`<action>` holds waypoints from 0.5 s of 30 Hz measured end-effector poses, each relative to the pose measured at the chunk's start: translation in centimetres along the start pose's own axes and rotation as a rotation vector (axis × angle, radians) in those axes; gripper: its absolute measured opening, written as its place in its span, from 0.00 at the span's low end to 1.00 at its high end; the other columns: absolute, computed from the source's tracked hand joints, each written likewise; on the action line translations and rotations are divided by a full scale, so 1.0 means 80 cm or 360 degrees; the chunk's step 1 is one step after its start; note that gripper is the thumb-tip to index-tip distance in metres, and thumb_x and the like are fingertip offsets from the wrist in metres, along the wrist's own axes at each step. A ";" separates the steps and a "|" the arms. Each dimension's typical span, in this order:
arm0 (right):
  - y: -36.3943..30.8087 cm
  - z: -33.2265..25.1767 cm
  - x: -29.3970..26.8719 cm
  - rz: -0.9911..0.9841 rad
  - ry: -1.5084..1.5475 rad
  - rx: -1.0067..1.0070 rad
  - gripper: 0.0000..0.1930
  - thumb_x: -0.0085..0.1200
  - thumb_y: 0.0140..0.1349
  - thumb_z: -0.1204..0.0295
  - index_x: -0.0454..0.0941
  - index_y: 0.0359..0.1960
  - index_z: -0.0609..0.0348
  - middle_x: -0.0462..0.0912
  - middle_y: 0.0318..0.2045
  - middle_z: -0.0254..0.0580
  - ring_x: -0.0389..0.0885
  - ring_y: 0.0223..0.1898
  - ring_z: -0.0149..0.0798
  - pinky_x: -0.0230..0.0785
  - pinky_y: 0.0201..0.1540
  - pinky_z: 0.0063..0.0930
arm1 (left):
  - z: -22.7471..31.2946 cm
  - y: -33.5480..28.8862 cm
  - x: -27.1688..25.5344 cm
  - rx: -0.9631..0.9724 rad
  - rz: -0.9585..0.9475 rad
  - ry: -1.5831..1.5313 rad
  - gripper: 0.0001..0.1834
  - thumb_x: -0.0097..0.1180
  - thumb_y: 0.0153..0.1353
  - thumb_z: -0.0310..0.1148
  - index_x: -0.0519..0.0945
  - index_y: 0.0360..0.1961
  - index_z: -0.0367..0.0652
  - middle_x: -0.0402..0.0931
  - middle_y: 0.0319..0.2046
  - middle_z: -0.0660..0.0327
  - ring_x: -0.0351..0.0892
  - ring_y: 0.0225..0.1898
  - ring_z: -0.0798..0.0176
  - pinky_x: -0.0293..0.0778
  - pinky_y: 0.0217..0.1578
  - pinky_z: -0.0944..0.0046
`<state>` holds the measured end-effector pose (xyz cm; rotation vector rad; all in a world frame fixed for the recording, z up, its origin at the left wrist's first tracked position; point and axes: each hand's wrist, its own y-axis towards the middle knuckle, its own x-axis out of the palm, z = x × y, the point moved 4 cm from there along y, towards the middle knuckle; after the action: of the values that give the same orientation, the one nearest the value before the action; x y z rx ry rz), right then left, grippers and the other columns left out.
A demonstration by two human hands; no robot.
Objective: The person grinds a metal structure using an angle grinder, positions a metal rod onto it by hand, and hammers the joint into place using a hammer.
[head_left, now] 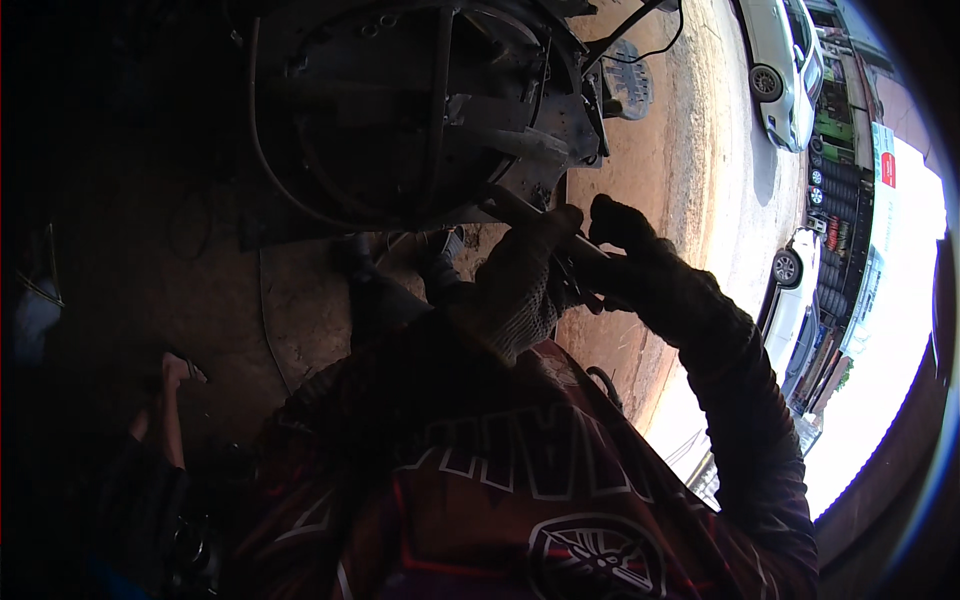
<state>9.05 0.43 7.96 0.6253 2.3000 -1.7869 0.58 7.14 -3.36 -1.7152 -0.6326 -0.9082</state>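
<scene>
Looming overhead, dark round metal vehicle underside (420,110). Red-and-white sign (887,168) on far shopfront, right edge. Long grey metal bar (545,225) runs from it, gripped by knit-gloved left hand (525,285); dark-gloved right hand (625,240) clenched, probably on same bar.

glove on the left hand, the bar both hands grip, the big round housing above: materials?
Glove: knitted fabric, pale, visible weave. Bar: likely bare metal, dull grey, straight; too dark to be sure. Round housing: seemingly steel, dark and grimy, with welded-looking ribs and plates.
</scene>
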 end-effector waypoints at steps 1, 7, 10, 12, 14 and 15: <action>-0.001 0.003 0.002 -0.0050 0.0089 0.0017 0.25 0.60 0.70 0.61 0.73 0.63 0.63 0.85 0.48 0.46 0.86 0.41 0.36 0.80 0.46 0.29 | -0.001 0.004 -0.004 -0.0012 -0.0005 -0.0002 0.17 0.59 0.70 0.43 0.78 0.43 0.37 0.80 0.33 0.57 0.83 0.34 0.62 0.83 0.34 0.62; 0.002 0.019 0.009 -0.0355 0.0684 0.0159 0.27 0.60 0.70 0.64 0.70 0.65 0.63 0.84 0.50 0.48 0.87 0.42 0.37 0.80 0.47 0.31 | -0.010 0.014 -0.019 -0.0188 -0.0008 -0.0122 0.16 0.59 0.70 0.40 0.78 0.46 0.36 0.81 0.36 0.56 0.84 0.36 0.62 0.82 0.39 0.64; 0.004 0.013 0.013 -0.0414 0.0761 0.0187 0.27 0.60 0.70 0.65 0.68 0.66 0.63 0.84 0.51 0.48 0.87 0.42 0.38 0.81 0.48 0.32 | -0.003 0.002 -0.012 -0.0171 0.0028 -0.0116 0.15 0.58 0.70 0.39 0.78 0.47 0.36 0.81 0.38 0.56 0.84 0.39 0.62 0.81 0.41 0.65; 0.002 0.005 0.016 -0.0411 0.0776 0.0200 0.28 0.60 0.69 0.66 0.67 0.67 0.63 0.83 0.52 0.49 0.87 0.42 0.39 0.81 0.48 0.33 | 0.006 -0.006 -0.005 -0.0123 0.0045 0.0072 0.18 0.59 0.69 0.43 0.78 0.47 0.38 0.82 0.38 0.57 0.83 0.41 0.63 0.80 0.42 0.64; -0.001 0.000 0.021 -0.0402 0.0788 0.0205 0.29 0.60 0.69 0.67 0.66 0.68 0.63 0.83 0.53 0.50 0.87 0.42 0.39 0.81 0.48 0.33 | 0.026 -0.015 0.011 -0.0193 0.0193 0.0387 0.21 0.60 0.68 0.47 0.79 0.47 0.39 0.82 0.38 0.57 0.82 0.42 0.63 0.78 0.43 0.62; 0.001 0.004 0.020 -0.0385 0.0812 0.0203 0.29 0.60 0.69 0.68 0.65 0.68 0.63 0.83 0.53 0.50 0.87 0.42 0.40 0.82 0.49 0.34 | 0.027 -0.016 0.006 -0.0230 0.0269 0.0513 0.22 0.61 0.67 0.49 0.79 0.47 0.39 0.82 0.37 0.58 0.82 0.42 0.64 0.77 0.43 0.61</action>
<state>7.59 0.51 7.15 0.9559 2.6970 -2.0924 0.41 9.62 -2.64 -1.6708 -0.2100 -1.1000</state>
